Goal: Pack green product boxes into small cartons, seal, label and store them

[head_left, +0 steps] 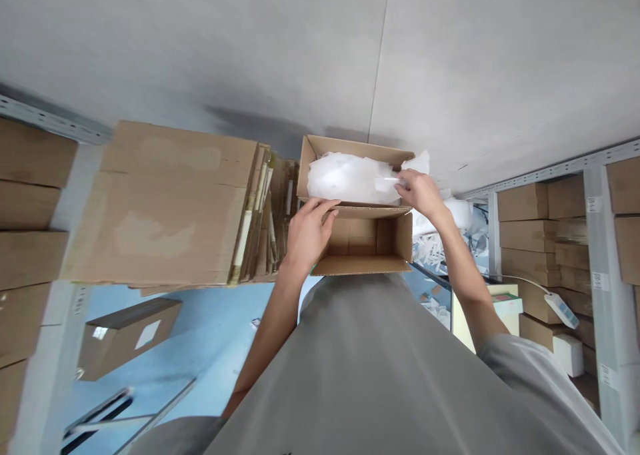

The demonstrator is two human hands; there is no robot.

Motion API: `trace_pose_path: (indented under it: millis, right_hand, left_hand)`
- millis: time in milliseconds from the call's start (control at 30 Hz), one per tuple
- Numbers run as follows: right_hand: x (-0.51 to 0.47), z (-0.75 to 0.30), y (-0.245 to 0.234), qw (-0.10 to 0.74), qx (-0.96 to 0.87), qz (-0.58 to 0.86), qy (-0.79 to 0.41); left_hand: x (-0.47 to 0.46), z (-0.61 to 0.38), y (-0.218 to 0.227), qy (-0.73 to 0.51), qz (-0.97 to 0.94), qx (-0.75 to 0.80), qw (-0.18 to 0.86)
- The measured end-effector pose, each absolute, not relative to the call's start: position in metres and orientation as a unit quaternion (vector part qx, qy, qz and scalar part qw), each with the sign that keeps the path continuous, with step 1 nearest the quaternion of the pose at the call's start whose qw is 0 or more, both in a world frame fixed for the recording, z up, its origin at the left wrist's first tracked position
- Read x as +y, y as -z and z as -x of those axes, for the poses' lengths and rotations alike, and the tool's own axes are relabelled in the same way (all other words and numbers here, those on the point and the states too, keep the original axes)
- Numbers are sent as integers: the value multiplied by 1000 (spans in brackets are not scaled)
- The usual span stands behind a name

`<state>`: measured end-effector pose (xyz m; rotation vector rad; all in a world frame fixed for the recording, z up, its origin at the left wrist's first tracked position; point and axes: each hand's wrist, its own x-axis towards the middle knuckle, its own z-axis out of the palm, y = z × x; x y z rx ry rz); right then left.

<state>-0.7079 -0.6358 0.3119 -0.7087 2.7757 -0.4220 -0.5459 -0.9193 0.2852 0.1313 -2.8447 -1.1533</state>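
Two open cardboard boxes stand one behind the other in front of me. White foam wrap (345,175) fills most of the rear box (357,146); whatever it may cover is hidden. Inside the front box (367,264) only bare cardboard shows. My left hand (309,234) rests at the left end of the edge where the boxes meet, its fingers stretched out over it. At the right end of the rear box, my right hand (419,190) pinches the white wrap between thumb and fingers. A loose white piece (419,162) sticks up behind that hand.
Flattened cardboard boxes (165,208) are stacked upright at left. Shelves of cartons (523,202) stand on both sides. A labelled carton (131,335) lies below left. White scraps (434,250) lie to the right, near a cream-coloured box (464,322). A grey wall (300,55) rises behind.
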Motion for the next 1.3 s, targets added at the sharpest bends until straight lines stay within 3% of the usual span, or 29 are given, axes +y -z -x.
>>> trace_pose_path:
  millis: [133, 233, 333, 467, 600, 833, 900, 1067, 1300]
  right_hand:
    - [-628, 653, -371, -6, 911, 253, 326]
    - [-632, 598, -414, -55, 860, 265, 433]
    - [-639, 553, -435, -24, 806, 300, 510]
    - [-643, 531, -415, 102, 768, 282, 567]
    - [-644, 545, -367, 239, 785, 181, 542]
    - [-666, 570, -324, 292, 924, 213, 124]
    - [-672, 569, -322, 319, 911, 248, 78]
    - [-669, 560, -332, 326, 843, 350, 246]
    - [-641, 604, -354, 188, 873, 213, 396]
  left_hand:
    - [-917, 544, -286, 371, -45, -927, 38]
    - [-916, 543, -287, 373, -44, -926, 39]
    - [-914, 542, -288, 378, -51, -924, 33]
    - [-912, 540, -289, 380, -61, -922, 31]
    - [-910, 538, -289, 374, -58, -925, 38]
    - [-909, 537, -284, 366, -56, -928, 51]
    - [-908, 536, -285, 364, -57, -928, 51]
    - [-907, 534, -286, 369, -57, -927, 47]
    - [-908, 535, -284, 375, -64, -924, 44]
